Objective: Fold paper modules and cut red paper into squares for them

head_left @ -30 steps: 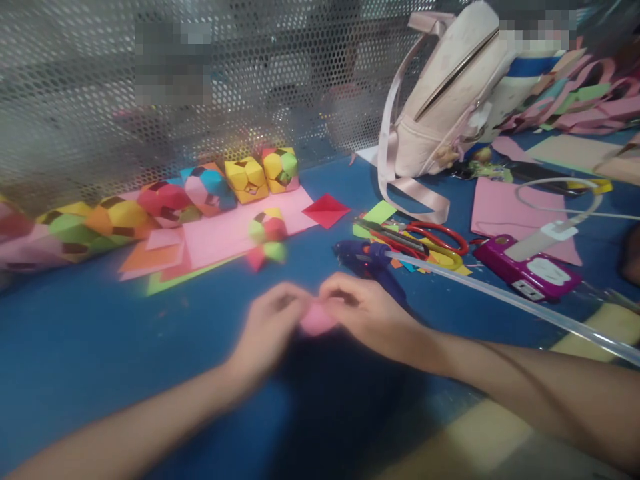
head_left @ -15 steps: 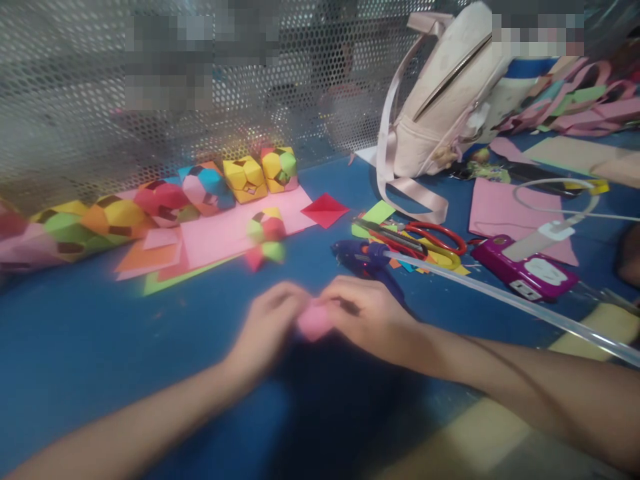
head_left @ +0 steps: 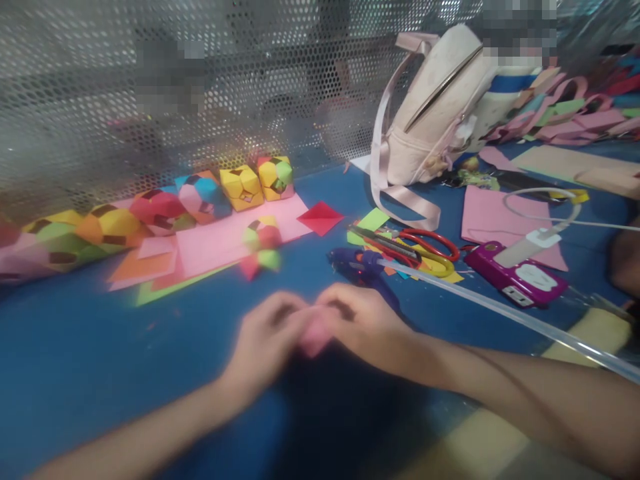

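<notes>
A small folded piece of pink paper (head_left: 316, 337) is pinched between both hands above the blue table, blurred and partly covered by fingers. My left hand (head_left: 267, 340) grips its left side, fingers curled. On the other side my right hand (head_left: 367, 323) is closed on the same paper. Just beyond the right hand lies a dark blue glue gun (head_left: 353, 261) with a long clear glue stick (head_left: 500, 313) running out behind it. A folded red paper (head_left: 321, 219) rests farther off, and a small multicoloured folded-paper piece (head_left: 263, 241) stands to its left.
Several colourful folded-paper balls (head_left: 163, 212) line the mesh wall (head_left: 225, 87) on pink sheets (head_left: 215, 250). At right are scissors (head_left: 430, 245) over paper scraps, a purple power strip (head_left: 517, 275), pink paper (head_left: 495, 213) and a pale backpack (head_left: 430, 113). Part of another person's hand (head_left: 625, 260) shows at the right edge.
Both hands still hold the pink paper and sit slightly lower in view, with the left hand's fingers a little shifted. The scene has shifted slightly left as the camera moved.
</notes>
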Demonstrator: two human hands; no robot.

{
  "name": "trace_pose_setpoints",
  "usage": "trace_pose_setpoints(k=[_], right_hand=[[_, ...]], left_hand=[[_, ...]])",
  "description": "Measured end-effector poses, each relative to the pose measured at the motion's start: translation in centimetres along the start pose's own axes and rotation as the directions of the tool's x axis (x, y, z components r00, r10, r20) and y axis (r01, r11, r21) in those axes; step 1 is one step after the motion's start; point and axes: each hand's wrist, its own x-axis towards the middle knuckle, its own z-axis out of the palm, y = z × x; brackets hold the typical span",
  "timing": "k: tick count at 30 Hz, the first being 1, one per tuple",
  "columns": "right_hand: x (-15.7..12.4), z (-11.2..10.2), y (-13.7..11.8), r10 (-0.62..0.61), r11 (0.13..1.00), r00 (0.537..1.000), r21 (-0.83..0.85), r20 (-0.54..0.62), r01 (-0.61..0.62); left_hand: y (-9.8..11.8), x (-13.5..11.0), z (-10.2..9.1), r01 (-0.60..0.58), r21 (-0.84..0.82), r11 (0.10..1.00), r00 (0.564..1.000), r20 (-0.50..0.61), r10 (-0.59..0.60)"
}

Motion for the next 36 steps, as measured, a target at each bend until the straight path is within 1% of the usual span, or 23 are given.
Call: trace_pose_setpoints(k=[2,4,6,7,9,10,13,16,18,23,26,29,31,33,36], right_hand=[[0.0,0.1,0.3,-0.045,0.998,0.999,-0.041,-0.022,0.044],[-0.1,0.3,0.8,-0.149,0.984,0.987,-0.111,-0.063,0.141],[-0.3,0.5,1.3,-0.301,0.940,0.949,-0.199,-0.099,0.277],[-0.4,0.6,1.5,-0.366,0.912,0.926,-0.234,-0.096,0.336],[-0.5,0.6,1.6,-0.441,0.873,0.895,-0.263,-0.071,0.410],[-0.6,0.6,1.6,-0.451,0.869,0.891,-0.254,-0.057,0.424],[-0.6,0.5,1.1,-0.414,0.898,0.909,-0.183,-0.051,0.399],[-0.5,0.3,0.6,-0.306,0.945,0.949,-0.146,-0.072,0.293],[-0.4,0.2,0.4,-0.272,0.955,0.960,-0.146,-0.072,0.260],[-0.4,0.2,0.7,-0.313,0.941,0.948,-0.153,-0.054,0.302],[-0.5,0.1,0.8,-0.381,0.917,0.924,-0.148,-0.041,0.371],[-0.5,-0.1,0.6,-0.426,0.895,0.905,-0.153,-0.010,0.420],[-0.5,-0.3,0.5,-0.421,0.898,0.907,-0.134,0.015,0.419],[-0.4,-0.4,0.5,-0.392,0.913,0.920,-0.108,0.026,0.392],[-0.3,-0.3,0.4,-0.277,0.958,0.961,-0.080,0.009,0.277]], left_hand=[[0.0,0.1,0.1,0.010,0.020,1.000,1.000,0.005,-0.010],[0.0,0.2,0.3,0.012,0.038,0.999,1.000,0.006,-0.012],[-0.1,0.2,0.4,-0.021,0.065,0.998,1.000,0.023,0.019],[-0.1,0.2,0.4,-0.046,0.078,0.996,0.998,0.036,0.043],[-0.2,0.1,0.3,-0.092,0.093,0.991,0.994,0.060,0.086],[-0.2,0.0,0.2,-0.108,0.096,0.989,0.993,0.061,0.103],[-0.4,-0.1,0.0,-0.133,0.089,0.987,0.991,0.015,0.132],[-0.4,-0.1,0.0,-0.143,0.092,0.985,0.989,-0.019,0.145],[-0.3,0.0,0.0,-0.147,0.094,0.985,0.989,-0.013,0.149],[-0.3,0.1,0.3,-0.129,0.107,0.986,0.992,0.011,0.128],[-0.4,0.1,0.4,-0.105,0.120,0.987,0.994,0.034,0.102],[-0.2,0.0,0.3,-0.062,0.080,0.995,0.996,0.061,0.058],[-0.2,0.1,0.1,-0.044,0.046,0.998,0.995,0.091,0.040],[-0.1,0.2,-0.1,-0.046,0.038,0.998,0.991,0.126,0.040],[-0.2,0.4,-0.3,-0.026,0.033,0.999,0.990,0.141,0.022]])
